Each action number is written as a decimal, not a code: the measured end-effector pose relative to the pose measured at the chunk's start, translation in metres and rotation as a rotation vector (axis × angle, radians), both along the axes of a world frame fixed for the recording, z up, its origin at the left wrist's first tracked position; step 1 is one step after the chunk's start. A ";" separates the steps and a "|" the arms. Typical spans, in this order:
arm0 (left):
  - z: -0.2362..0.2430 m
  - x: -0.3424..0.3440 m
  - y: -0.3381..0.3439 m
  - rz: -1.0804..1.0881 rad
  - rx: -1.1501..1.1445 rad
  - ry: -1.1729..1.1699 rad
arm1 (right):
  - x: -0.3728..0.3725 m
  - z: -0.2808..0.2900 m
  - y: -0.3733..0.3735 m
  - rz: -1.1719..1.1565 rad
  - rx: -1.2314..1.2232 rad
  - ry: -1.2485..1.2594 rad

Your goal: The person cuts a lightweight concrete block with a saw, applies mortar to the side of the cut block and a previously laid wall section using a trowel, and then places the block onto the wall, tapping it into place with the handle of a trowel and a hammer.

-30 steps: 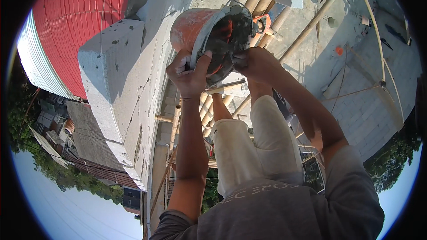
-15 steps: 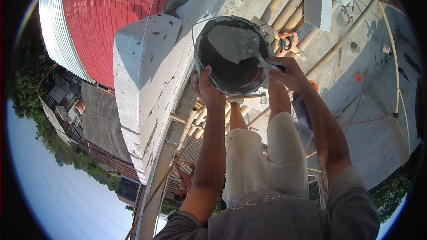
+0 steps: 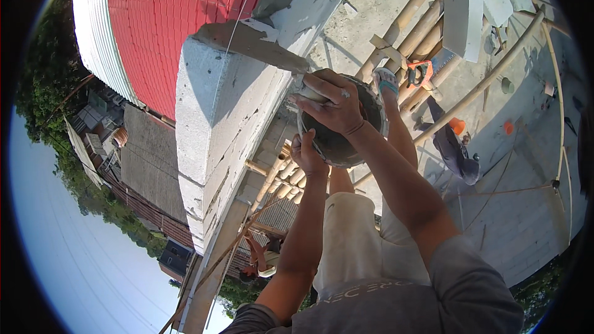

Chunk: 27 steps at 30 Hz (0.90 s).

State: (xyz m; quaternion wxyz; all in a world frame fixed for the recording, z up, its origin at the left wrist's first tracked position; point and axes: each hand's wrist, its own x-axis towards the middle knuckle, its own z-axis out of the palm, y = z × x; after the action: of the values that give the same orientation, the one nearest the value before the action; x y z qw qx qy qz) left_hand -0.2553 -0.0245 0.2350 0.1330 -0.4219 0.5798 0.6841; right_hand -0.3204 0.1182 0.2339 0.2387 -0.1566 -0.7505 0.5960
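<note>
My right hand (image 3: 334, 102) is closed around the handle of a trowel (image 3: 314, 91), reaching over the wall side of the bucket. Grey wet mortar (image 3: 247, 46) lies along the top of a pale block (image 3: 204, 77) on the wall. The trowel's blade merges with this mortar and is hard to make out. Below my right hand, my left hand (image 3: 310, 156) grips the rim of a dark round bucket (image 3: 343, 148), thumb inside. Mortar coats the bucket's inner wall; my right hand and forearm hide part of its opening.
Bamboo poles (image 3: 421, 18) form the scaffold underfoot. An orange-handled saw (image 3: 421, 72) and loose pale blocks (image 3: 463, 25) rest on it. A red tiled roof (image 3: 179, 18) lies beyond the wall. Another person (image 3: 267, 260) is lower down, behind the scaffold.
My right hand has swung left across the bucket to the wall, taking the mortar-loaded trowel out. Mortar now covers the block's top edge. My left hand and the bucket have shifted right and down.
</note>
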 end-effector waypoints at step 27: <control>-0.022 -0.016 -0.010 -0.687 0.122 -0.152 | 0.234 0.005 0.080 0.249 0.099 -0.817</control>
State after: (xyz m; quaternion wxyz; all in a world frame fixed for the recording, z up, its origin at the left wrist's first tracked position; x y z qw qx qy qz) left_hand -0.2710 -0.0349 0.2135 0.4229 -0.2434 0.6343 0.5997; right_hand -0.0862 0.1978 0.2387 -0.1445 -0.2762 -0.8244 0.4725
